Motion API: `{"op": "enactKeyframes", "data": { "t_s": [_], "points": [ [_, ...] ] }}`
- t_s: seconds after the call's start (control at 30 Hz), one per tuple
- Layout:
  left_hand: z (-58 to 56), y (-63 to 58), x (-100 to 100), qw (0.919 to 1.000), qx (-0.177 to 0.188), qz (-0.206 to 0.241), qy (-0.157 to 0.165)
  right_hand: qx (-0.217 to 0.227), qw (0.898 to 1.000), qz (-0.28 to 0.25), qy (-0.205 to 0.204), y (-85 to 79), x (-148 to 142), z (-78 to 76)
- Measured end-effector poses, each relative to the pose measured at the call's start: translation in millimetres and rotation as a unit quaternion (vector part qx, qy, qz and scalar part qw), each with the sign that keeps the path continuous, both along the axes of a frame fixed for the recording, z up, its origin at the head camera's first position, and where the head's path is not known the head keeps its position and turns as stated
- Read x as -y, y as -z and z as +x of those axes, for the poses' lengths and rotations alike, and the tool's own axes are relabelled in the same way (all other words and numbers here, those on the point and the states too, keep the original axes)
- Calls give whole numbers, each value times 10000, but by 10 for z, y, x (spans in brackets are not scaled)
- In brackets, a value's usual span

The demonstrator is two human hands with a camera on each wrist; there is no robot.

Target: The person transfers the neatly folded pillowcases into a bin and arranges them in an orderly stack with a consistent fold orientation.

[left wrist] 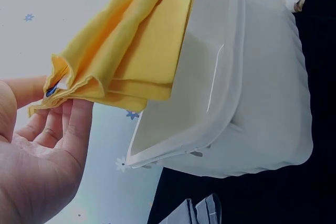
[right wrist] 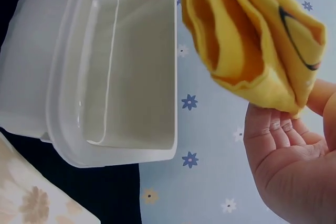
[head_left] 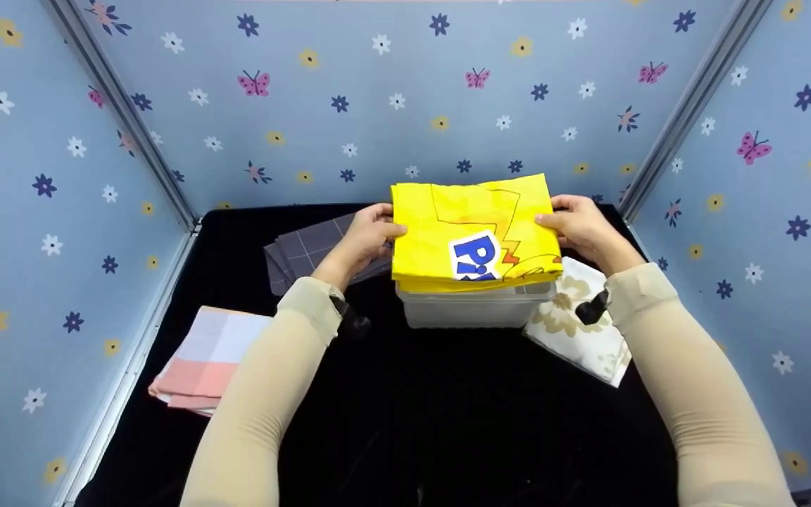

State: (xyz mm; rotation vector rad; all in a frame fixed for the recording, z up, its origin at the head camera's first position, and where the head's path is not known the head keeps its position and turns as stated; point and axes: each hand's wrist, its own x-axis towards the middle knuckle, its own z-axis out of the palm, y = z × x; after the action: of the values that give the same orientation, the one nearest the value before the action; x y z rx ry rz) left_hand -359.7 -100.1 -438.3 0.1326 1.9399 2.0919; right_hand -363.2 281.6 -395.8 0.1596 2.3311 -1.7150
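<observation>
Smooth whitish plastic bin (head_left: 472,313) with rounded corners, on black table (head_left: 476,408); soft layers in the folded yellow cloth (head_left: 472,204). Around the bin: dark line-checked cloth (head_left: 310,246) at left, pink-and-white cloth (head_left: 208,355) nearer, floral cloth (head_left: 585,352) at right. Yellow cloth held above the bin's opening, with blue letters, pinched between thumb and fingers of left hand (head_left: 365,236) and right hand (head_left: 583,227).

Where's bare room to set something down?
Widest: the black tabletop, in front of the white bin, between the sleeves. Smaller: left of the grey cloth, behind the checked cloth. Crowded: beside the bin, grey cloth left, floral cloth right; higher up, left hand and right hand hold the yellow cloth.
</observation>
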Motion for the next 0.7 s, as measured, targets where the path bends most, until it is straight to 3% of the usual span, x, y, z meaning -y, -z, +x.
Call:
{"op": "enactKeyframes", "data": {
  "t_s": [0.17,0.3,0.47,0.7],
  "points": [
    [-30,22,-24,9999,96,-39,-56,41,9993,-350,-112,12,-16,5],
    [-52,69,-16,9994,263,-195,-64,15,9982,-570,-181,111,-5,14],
    [-75,164,-39,9988,276,-403,-54,-101,9988,-450,-173,267,2,-1],
    [-94,289,-132,9975,51,-679,-186,-286,9990,-301,148,416,-18,-44]
  ]
}}
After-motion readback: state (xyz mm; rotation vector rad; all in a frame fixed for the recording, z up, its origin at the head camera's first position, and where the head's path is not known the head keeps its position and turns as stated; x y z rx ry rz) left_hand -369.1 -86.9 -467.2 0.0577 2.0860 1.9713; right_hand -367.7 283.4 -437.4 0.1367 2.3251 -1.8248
